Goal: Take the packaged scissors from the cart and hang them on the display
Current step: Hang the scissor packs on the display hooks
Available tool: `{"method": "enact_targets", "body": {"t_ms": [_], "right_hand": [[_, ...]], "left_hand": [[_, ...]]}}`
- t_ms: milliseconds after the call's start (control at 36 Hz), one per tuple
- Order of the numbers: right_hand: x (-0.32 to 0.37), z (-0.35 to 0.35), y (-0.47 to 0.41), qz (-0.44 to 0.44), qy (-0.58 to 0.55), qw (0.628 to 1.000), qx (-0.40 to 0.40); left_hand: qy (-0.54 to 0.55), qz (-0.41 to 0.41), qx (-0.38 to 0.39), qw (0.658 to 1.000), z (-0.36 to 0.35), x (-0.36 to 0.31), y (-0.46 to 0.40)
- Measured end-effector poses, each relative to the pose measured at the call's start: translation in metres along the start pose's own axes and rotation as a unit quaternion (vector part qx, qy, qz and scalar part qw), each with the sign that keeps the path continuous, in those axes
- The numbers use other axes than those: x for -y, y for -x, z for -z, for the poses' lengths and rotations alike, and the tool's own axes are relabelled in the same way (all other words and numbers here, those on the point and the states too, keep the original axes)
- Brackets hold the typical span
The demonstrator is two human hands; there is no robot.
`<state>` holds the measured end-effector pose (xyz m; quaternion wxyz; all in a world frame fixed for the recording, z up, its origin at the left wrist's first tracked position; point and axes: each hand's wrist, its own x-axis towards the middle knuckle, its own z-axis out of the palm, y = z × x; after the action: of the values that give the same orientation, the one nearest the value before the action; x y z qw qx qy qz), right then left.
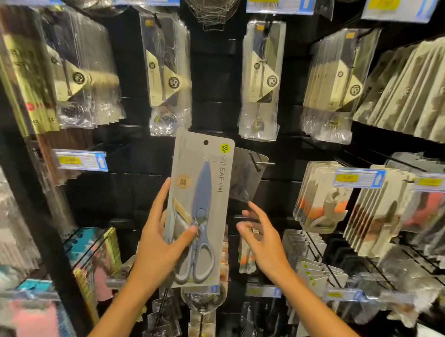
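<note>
A grey card pack of blue-and-grey scissors [201,193] stands upright in front of the black display wall, its hang hole at the top. My left hand [158,245] grips its left edge, thumb across the front near the pivot. My right hand [260,238] hovers just right of the pack with fingers spread and holds nothing. A metal display hook [262,162] juts out right of the pack's top, with one dark pack [241,177] hanging behind it. The cart is out of view.
Packs of utensils [262,79] hang in rows above. Peeler packs [322,199] hang at the right, coloured packs [89,251] at the lower left. Price tags [81,160] stick out on hook ends. A black upright frame [31,181] runs down the left.
</note>
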<state>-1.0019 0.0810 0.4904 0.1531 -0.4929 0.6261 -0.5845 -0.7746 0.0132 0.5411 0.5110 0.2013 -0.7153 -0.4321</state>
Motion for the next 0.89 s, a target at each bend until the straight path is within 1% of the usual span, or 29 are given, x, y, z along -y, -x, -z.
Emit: {"method": "enact_targets", "body": {"t_ms": [83, 167, 278, 361, 556, 722, 889], "right_hand": [[0.033, -0.005, 0.021, 0.03, -0.07, 0.996, 0.054], [0.05, -0.007, 0.029, 0.046, -0.073, 0.993, 0.078], [0.053, -0.005, 0.031, 0.048, -0.08, 0.994, 0.055], [0.049, -0.003, 0.036, 0.044, -0.063, 0.996, 0.048], [0.029, 0.008, 0.05, 0.023, 0.001, 1.0, 0.0], [0.018, 0.024, 0.061, 0.011, 0.001, 1.0, -0.012], [0.009, 0.038, 0.061, 0.011, 0.016, 1.0, -0.024]], "left_hand": [[-0.005, 0.003, 0.003, 1.0, -0.004, 0.004, 0.003], [0.006, 0.011, 0.011, 1.0, -0.008, 0.008, 0.006], [0.019, 0.019, 0.022, 0.999, -0.01, 0.01, 0.008], [0.004, 0.024, 0.041, 0.999, -0.01, 0.013, 0.009], [0.013, 0.048, 0.137, 0.989, -0.023, 0.021, 0.021], [-0.008, 0.065, 0.154, 0.986, -0.041, 0.031, 0.019], [0.001, 0.074, 0.161, 0.984, -0.058, 0.038, 0.017]]}}
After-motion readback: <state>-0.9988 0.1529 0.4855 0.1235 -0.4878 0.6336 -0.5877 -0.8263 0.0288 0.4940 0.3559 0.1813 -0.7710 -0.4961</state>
